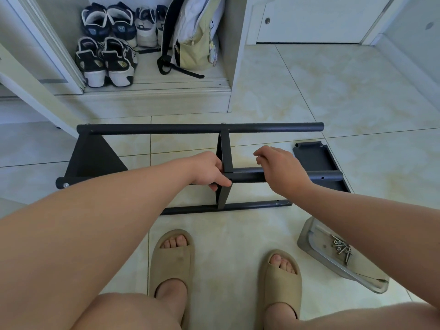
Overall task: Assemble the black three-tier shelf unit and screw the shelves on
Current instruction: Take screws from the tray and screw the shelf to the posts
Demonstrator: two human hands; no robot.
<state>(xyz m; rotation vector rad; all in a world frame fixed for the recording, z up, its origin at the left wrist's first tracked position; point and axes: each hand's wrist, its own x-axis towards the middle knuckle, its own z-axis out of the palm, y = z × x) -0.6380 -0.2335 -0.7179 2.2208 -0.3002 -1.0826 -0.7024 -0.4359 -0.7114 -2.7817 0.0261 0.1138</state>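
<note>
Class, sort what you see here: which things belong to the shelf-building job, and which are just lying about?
Job: black metal tube frame; black metal middle shelf, gripped by the left hand; loose black shelf panel; silver screws in a clear plastic tray.
Lying about: dark-and-white sneakers; pale green fabric backpack.
</note>
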